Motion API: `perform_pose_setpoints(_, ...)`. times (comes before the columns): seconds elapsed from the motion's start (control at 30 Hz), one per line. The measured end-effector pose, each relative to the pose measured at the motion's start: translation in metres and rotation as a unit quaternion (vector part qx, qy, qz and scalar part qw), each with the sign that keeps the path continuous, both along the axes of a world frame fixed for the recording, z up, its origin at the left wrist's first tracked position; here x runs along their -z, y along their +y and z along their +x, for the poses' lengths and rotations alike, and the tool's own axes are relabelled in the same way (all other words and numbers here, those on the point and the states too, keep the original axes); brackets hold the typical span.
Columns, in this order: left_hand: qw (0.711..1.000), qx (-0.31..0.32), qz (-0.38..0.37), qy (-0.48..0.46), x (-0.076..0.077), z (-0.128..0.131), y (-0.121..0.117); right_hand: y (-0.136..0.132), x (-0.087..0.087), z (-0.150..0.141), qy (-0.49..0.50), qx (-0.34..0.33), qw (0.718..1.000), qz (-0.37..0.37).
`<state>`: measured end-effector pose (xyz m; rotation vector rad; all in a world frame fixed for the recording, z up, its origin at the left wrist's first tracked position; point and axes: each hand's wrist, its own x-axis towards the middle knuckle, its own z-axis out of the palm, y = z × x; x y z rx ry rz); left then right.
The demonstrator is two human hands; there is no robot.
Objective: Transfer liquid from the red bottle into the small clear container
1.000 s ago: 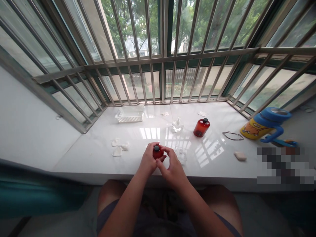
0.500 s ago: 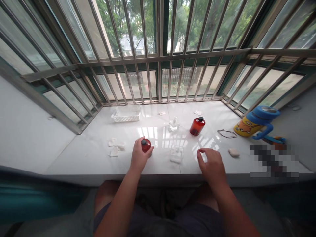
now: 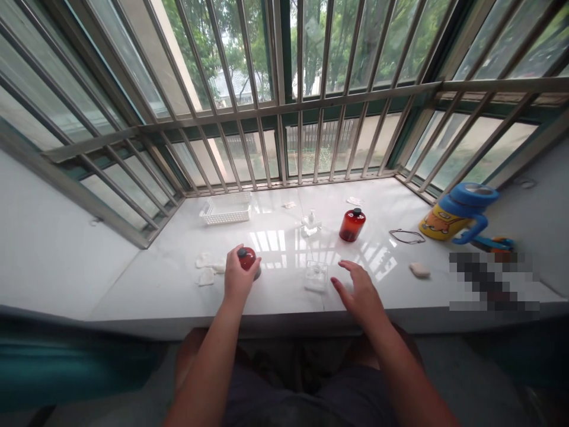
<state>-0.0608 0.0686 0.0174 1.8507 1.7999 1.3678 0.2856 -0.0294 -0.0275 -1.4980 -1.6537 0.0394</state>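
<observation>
My left hand [image 3: 239, 276] is wrapped round a reddish-brown bottle [image 3: 247, 258] with a black cap, at the front left of the white counter. My fingers hide part of that bottle. Thumb and fingers apart, my right hand [image 3: 355, 284] hovers over the counter with nothing in it. Just left of it lies a clear, square plastic piece [image 3: 316, 276]. Farther back stands a clear glass-like object [image 3: 311, 223], too small to make out fully. A second reddish-brown bottle [image 3: 352, 225] with a black cap stands upright beyond my right hand.
Crumpled white pieces [image 3: 205, 276] lie left of my left hand. A white plastic basket [image 3: 226, 209] sits near the barred window. To the right are a thin looped cord [image 3: 406, 236], a beige lump [image 3: 419, 270] and a blue-and-yellow bottle [image 3: 453, 213] with a handle.
My left hand has shifted left with the bottle, closer to the white pieces. The right hand has moved left toward the clear square piece, its fingers spreading apart. The view has tilted slightly.
</observation>
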Motion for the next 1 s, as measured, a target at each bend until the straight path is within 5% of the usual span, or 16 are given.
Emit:
perform_pose_setpoints(0.3,1.0,0.023,-0.012,0.007,-0.005,-0.001,-0.013,0.027,0.016,-0.061,0.023,-0.087,0.995,-0.039)
perform_pose_setpoints(0.57,0.998,0.055,-0.007,-0.01,0.0,0.009,-0.017,0.015,0.028,-0.071,0.055,-0.06,0.997,-0.007)
perform_pose_setpoints(0.7,0.992,0.124,0.002,-0.019,0.011,0.009,-0.019,0.012,0.031,-0.072,0.048,-0.052,0.997,0.01)
perform_pose_setpoints(0.77,0.988,0.149,-0.003,-0.032,0.017,-0.001,-0.019,0.012,0.031,-0.073,0.047,-0.052,0.998,0.003)
perform_pose_setpoints(0.87,0.996,0.091,-0.013,-0.02,0.025,-0.032,-0.011,0.012,0.03,-0.074,0.05,-0.056,0.997,0.001)
perform_pose_setpoints(1.0,0.991,0.029,-0.027,0.128,0.031,-0.084,0.01,0.013,0.03,-0.074,0.052,-0.053,0.997,0.004)
